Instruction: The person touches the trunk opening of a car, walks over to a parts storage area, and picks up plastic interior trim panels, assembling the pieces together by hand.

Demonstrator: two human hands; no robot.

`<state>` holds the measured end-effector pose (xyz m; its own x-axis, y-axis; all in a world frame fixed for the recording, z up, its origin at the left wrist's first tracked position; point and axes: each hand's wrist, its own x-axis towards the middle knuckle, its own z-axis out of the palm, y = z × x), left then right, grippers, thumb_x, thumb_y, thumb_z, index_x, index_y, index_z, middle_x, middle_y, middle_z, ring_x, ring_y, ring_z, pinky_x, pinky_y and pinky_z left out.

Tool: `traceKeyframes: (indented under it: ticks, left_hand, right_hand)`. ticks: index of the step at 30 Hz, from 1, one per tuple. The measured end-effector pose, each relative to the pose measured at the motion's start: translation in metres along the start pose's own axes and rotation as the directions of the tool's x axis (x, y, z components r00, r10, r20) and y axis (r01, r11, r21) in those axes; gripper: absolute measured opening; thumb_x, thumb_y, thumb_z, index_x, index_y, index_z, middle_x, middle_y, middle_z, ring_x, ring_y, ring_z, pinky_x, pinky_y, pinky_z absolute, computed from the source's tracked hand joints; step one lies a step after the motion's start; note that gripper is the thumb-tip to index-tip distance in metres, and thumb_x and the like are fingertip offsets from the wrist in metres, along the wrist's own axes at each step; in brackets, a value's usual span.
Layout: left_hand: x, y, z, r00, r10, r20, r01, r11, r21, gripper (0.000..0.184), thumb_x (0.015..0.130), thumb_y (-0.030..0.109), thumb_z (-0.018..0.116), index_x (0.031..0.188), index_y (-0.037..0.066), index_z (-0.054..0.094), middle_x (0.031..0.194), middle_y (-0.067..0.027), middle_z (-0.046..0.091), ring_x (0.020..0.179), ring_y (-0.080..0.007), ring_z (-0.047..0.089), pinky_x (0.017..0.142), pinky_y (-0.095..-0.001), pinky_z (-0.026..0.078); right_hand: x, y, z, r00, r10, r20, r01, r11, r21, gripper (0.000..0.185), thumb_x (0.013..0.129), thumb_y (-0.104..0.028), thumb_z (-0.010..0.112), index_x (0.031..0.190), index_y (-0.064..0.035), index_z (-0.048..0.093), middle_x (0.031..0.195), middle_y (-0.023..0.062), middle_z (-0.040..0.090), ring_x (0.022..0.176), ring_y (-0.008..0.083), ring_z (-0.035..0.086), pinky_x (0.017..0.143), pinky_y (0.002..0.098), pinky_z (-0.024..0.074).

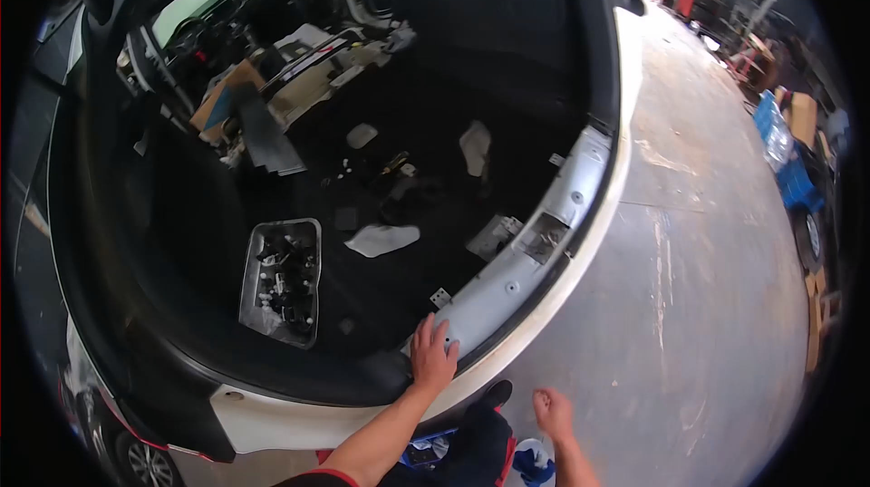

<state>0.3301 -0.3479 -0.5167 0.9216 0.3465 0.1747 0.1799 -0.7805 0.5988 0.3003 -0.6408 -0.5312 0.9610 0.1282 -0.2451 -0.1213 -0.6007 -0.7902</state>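
The long gray metal strip runs along the back edge of the open white car. The left hand lies on the near end of this strip, with its fingers a bit spread. The right hand is off the strip, out over the floor on its outer side. Its fingers look curled in (I can't see anything in them).

Just inside the strip, near the left hand, is a little plate with holes. Farther up, a clear bag lies by its inner edge, next to the square gap in the strip. Well to the left of the strip's near end is a tray full of small black and white bits. A white flat piece lies between the tray and the strip.

To lean well here, I think the left hand should press flat and softly, with fingertips away from the little plate, because thin metal edges could be sharp.
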Motion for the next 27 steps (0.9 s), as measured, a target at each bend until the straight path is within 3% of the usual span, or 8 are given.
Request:
traceKeyframes:
  ticks: [2, 8, 10, 12, 15, 16, 20, 27]
  left_hand:
    - [0.026, -0.018, 0.025, 0.995, -0.031, -0.090, 0.051, 0.973, 0.227, 0.051, 0.086, 0.028, 0.068, 0.131, 0.008, 0.055, 0.132, -0.0165, 0.054, 0.124, -0.0357, 0.049, 0.106, -0.0516, 0.035]
    - [0.054, -0.021, 0.019, 0.976, -0.213, 0.051, 0.196, 0.954, 0.228, 0.045, 0.088, 0.036, 0.066, 0.125, 0.012, 0.061, 0.115, -0.0083, 0.064, 0.105, -0.0296, 0.060, 0.087, -0.0466, 0.045]
    - [0.053, -0.025, 0.025, 0.980, -0.194, -0.035, 0.197, 0.958, 0.209, 0.041, 0.087, 0.037, 0.066, 0.120, 0.012, 0.063, 0.108, -0.0075, 0.066, 0.098, -0.0297, 0.062, 0.083, -0.0460, 0.047]
    - [0.056, -0.022, 0.021, 0.971, -0.239, -0.003, 0.236, 0.956, 0.177, 0.041, 0.087, 0.035, 0.066, 0.121, 0.013, 0.062, 0.112, -0.0084, 0.065, 0.100, -0.0289, 0.061, 0.086, -0.0449, 0.046]
    - [0.063, -0.021, 0.017, 0.968, -0.252, 0.012, 0.244, 0.949, 0.201, 0.042, 0.084, 0.033, 0.067, 0.120, 0.011, 0.062, 0.110, -0.0089, 0.065, 0.100, -0.0314, 0.060, 0.084, -0.0477, 0.045]
    - [0.063, -0.023, 0.020, 0.973, -0.229, -0.006, 0.223, 0.942, 0.250, 0.043, 0.084, 0.035, 0.068, 0.120, 0.012, 0.061, 0.107, -0.0067, 0.065, 0.096, -0.0289, 0.060, 0.082, -0.0464, 0.045]
    - [0.068, -0.027, 0.016, 0.972, -0.233, 0.017, 0.226, 0.955, 0.191, 0.045, 0.083, 0.035, 0.069, 0.120, 0.011, 0.061, 0.111, -0.0079, 0.065, 0.097, -0.0286, 0.059, 0.082, -0.0454, 0.044]
    - [0.075, -0.033, 0.011, 0.961, -0.273, 0.052, 0.266, 0.958, 0.110, 0.043, 0.083, 0.031, 0.069, 0.120, 0.010, 0.061, 0.113, -0.0086, 0.065, 0.097, -0.0289, 0.060, 0.082, -0.0445, 0.045]
  right_hand:
    - [-0.010, 0.013, -0.001, 0.993, 0.019, 0.114, -0.022, 0.999, 0.027, 0.021, 0.090, -0.019, 0.065, 0.100, -0.0020, 0.071, 0.073, 0.0124, 0.067, 0.067, 0.0133, 0.063, 0.065, 0.0294, 0.0513]
    - [0.032, -0.003, -0.006, 0.917, 0.157, 0.367, -0.173, 0.985, 0.011, 0.019, 0.089, -0.016, 0.065, 0.100, -0.0017, 0.071, 0.075, 0.0127, 0.068, 0.065, 0.0182, 0.064, 0.062, 0.0313, 0.0512]
    - [0.078, -0.025, -0.002, 0.948, -0.129, 0.290, 0.159, 0.984, -0.083, 0.017, 0.085, -0.010, 0.065, 0.101, -0.0044, 0.069, 0.089, 0.0157, 0.068, 0.083, 0.0329, 0.065, 0.076, 0.0409, 0.0510]
    - [0.131, -0.073, 0.003, 0.919, -0.346, 0.186, 0.379, 0.907, -0.183, 0.020, 0.083, -0.007, 0.063, 0.103, -0.0040, 0.065, 0.096, 0.0175, 0.065, 0.093, 0.0388, 0.060, 0.082, 0.0439, 0.0481]
    - [0.208, -0.137, 0.017, 0.889, -0.423, 0.175, 0.456, 0.852, -0.257, 0.025, 0.078, -0.007, 0.065, 0.102, -0.0019, 0.063, 0.103, 0.0186, 0.062, 0.097, 0.0401, 0.057, 0.086, 0.0468, 0.0460]
    - [0.227, -0.149, 0.029, 0.815, -0.566, 0.122, 0.569, 0.744, -0.350, 0.028, 0.078, -0.009, 0.066, 0.106, -0.0023, 0.064, 0.109, 0.0186, 0.062, 0.103, 0.0403, 0.056, 0.090, 0.0472, 0.0456]
    - [0.272, -0.154, 0.083, 0.763, -0.613, 0.207, 0.626, 0.619, -0.474, 0.035, 0.080, -0.016, 0.068, 0.113, -0.0064, 0.064, 0.122, 0.0148, 0.060, 0.119, 0.0365, 0.052, 0.102, 0.0487, 0.0392]
    - [0.280, -0.160, 0.094, 0.791, -0.553, 0.261, 0.600, 0.619, -0.507, 0.038, 0.080, -0.018, 0.067, 0.117, -0.0077, 0.063, 0.129, 0.0135, 0.057, 0.123, 0.0351, 0.049, 0.106, 0.0506, 0.0337]
